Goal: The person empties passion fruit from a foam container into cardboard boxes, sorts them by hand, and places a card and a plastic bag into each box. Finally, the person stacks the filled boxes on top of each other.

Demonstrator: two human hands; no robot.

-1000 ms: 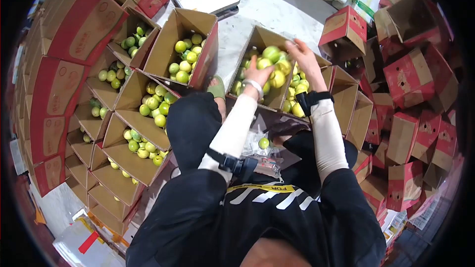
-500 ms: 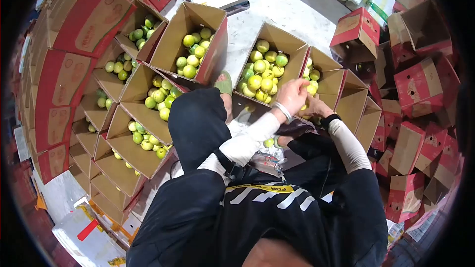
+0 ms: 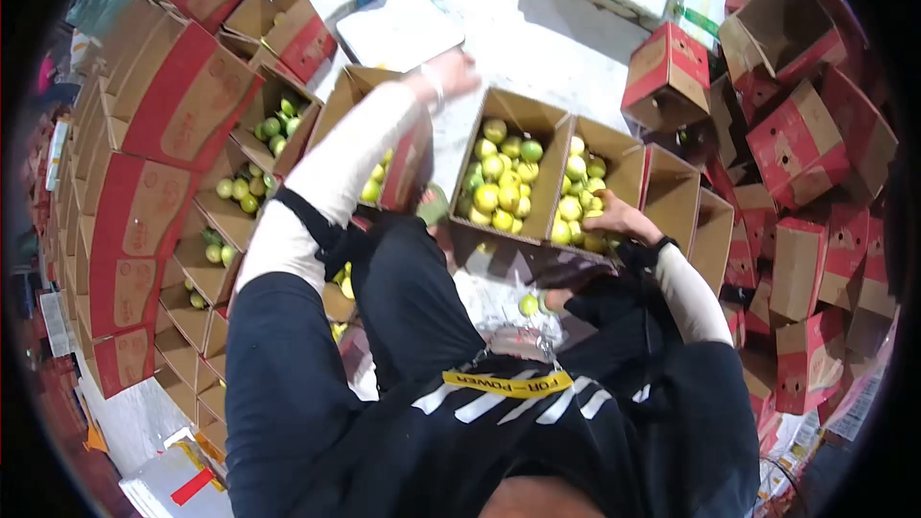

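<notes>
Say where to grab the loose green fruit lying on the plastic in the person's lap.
Pinch the loose fruit across its sides, coming straight down from above. It is small and round, lies alone on crinkled plastic, and its top is exposed; the dark legs close it in left and right.
</notes>
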